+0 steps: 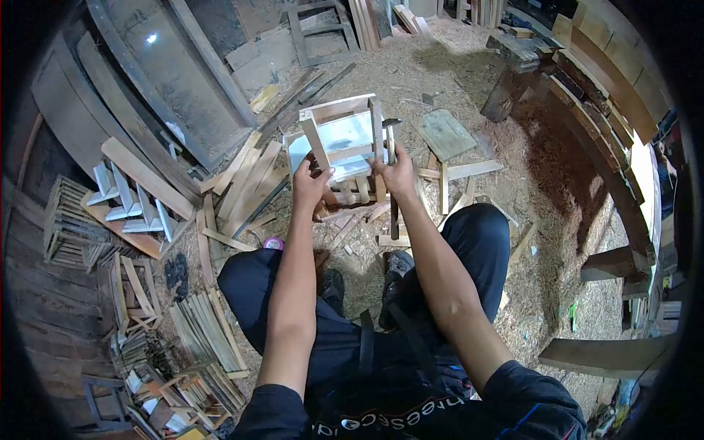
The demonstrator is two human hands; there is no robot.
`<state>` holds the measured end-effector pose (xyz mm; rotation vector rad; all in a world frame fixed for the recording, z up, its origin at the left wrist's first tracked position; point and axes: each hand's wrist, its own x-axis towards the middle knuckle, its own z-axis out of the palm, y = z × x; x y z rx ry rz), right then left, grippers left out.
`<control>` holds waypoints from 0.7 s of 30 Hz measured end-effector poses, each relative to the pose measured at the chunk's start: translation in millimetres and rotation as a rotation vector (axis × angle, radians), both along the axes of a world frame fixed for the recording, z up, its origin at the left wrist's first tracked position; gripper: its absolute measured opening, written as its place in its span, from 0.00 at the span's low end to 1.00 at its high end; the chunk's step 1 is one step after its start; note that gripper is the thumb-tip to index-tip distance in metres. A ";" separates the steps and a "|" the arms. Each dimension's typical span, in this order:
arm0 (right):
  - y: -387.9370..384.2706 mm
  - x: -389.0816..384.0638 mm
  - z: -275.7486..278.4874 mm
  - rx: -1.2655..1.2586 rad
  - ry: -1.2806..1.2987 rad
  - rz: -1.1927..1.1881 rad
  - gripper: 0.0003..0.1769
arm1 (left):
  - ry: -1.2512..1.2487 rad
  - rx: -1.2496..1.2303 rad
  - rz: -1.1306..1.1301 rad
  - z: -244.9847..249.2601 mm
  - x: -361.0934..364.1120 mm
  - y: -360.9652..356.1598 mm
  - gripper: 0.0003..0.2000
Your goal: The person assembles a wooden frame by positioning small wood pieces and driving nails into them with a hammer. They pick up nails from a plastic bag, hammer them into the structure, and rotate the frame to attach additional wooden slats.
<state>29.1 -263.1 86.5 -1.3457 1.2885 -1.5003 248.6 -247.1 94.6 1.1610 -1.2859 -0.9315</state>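
A small wooden frame (pixel 314 139) of pale slats stands over a light, whitish board (pixel 345 134) in front of my knees. My left hand (pixel 310 182) grips the frame's near left end, thumb toward the inside. At the near right end my right hand (pixel 394 172) has its fingers round the frame. A hammer (pixel 394 213) lies upright along my right hand, its dark head beyond the fingers and its handle pointing toward my feet; whether the palm holds it is hard to tell. Wooden pieces under the frame are partly hidden.
Loose slats (pixel 249 187) lie to the left, and a square board (pixel 445 135) lies to the right on shavings. Stacked slats (pixel 207 330) and small frames fill the lower left. Large panels (pixel 172 66) lean at the upper left. Heavy planks (pixel 598 147) line the right side.
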 end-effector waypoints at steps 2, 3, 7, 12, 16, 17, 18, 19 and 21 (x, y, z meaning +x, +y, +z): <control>1.3 0.4 1.8 -0.002 -0.010 -0.001 0.27 | -0.027 0.003 -0.003 2.6 0.5 0.9 0.17; 0.2 0.4 0.2 -0.003 -0.010 -0.001 0.27 | -0.049 -0.002 -0.005 3.2 0.4 0.8 0.18; 4.7 2.5 7.2 -0.013 0.032 -0.019 0.26 | -0.029 -0.012 -0.025 7.6 -2.3 4.2 0.19; -5.1 0.4 -11.5 -0.027 0.002 -0.022 0.24 | 0.146 -0.017 -0.042 -13.5 1.0 -8.9 0.21; -10.4 -0.5 -18.8 0.023 -0.025 -0.005 0.22 | 0.185 0.043 -0.035 -14.4 2.5 -6.8 0.21; -11.7 0.0 -21.0 0.015 -0.008 -0.020 0.21 | 0.185 0.043 -0.033 -13.8 3.9 -7.4 0.21; -9.0 0.6 -15.0 0.016 -0.008 -0.018 0.21 | 0.118 -0.002 -0.029 -16.9 6.1 -10.1 0.20; -4.7 0.8 -5.1 0.052 0.002 -0.021 0.20 | 0.053 -0.046 -0.027 -16.7 6.6 -10.8 0.20; -0.9 3.6 5.3 0.089 0.012 -0.025 0.20 | 0.000 -0.049 0.007 -15.2 7.3 -9.7 0.19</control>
